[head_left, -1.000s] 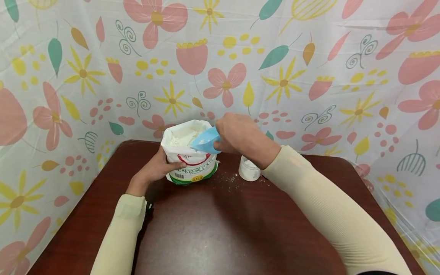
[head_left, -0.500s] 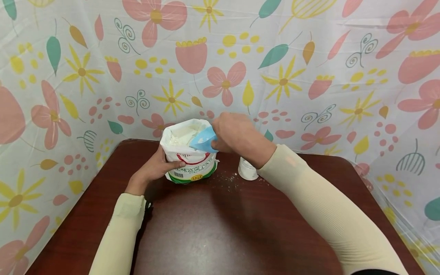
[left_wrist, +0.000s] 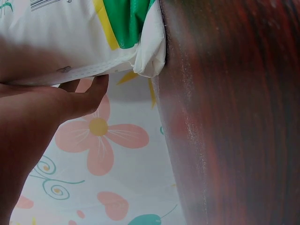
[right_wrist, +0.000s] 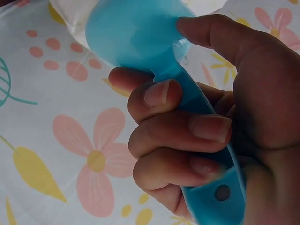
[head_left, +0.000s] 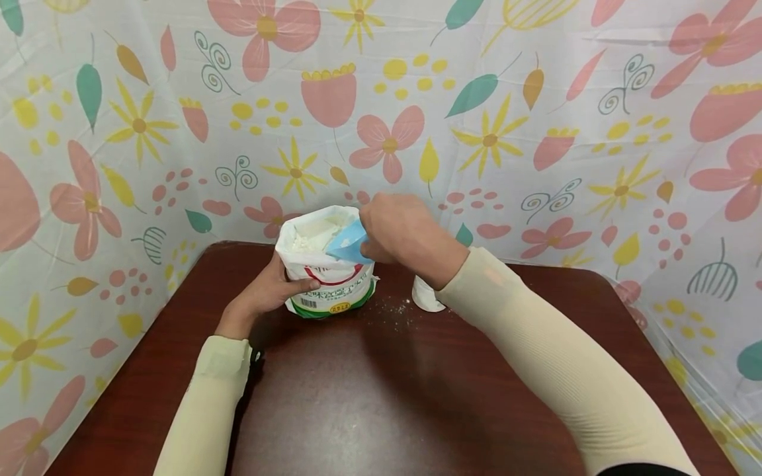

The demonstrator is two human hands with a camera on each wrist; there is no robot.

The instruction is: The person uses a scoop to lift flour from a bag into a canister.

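An open white flour bag (head_left: 333,287) with a green base band stands upright on the table, white powder (head_left: 309,239) in its mouth. My left hand (head_left: 262,291) holds the bag's left side, thumb across the front. In the left wrist view, fingers (left_wrist: 96,93) reach along the bag's edge (left_wrist: 56,47); their tips are partly hidden. My right hand (head_left: 411,235) grips a light blue scoop (head_left: 350,243), whose front dips into the bag's mouth. The right wrist view shows fingers (right_wrist: 180,131) curled round the scoop's handle (right_wrist: 215,201) and the thumb against its bowl (right_wrist: 136,33).
A small white container (head_left: 425,297) stands right of the bag, partly hidden by my right forearm. Spilled powder (head_left: 393,314) dots the dark wooden table (head_left: 357,396) between them. A floral curtain (head_left: 506,165) hangs behind the table's back edge.
My right hand and the scoop have shifted slightly left, further into the bag. The forearm now covers more of the small container. The left hand keeps its hold on the bag.
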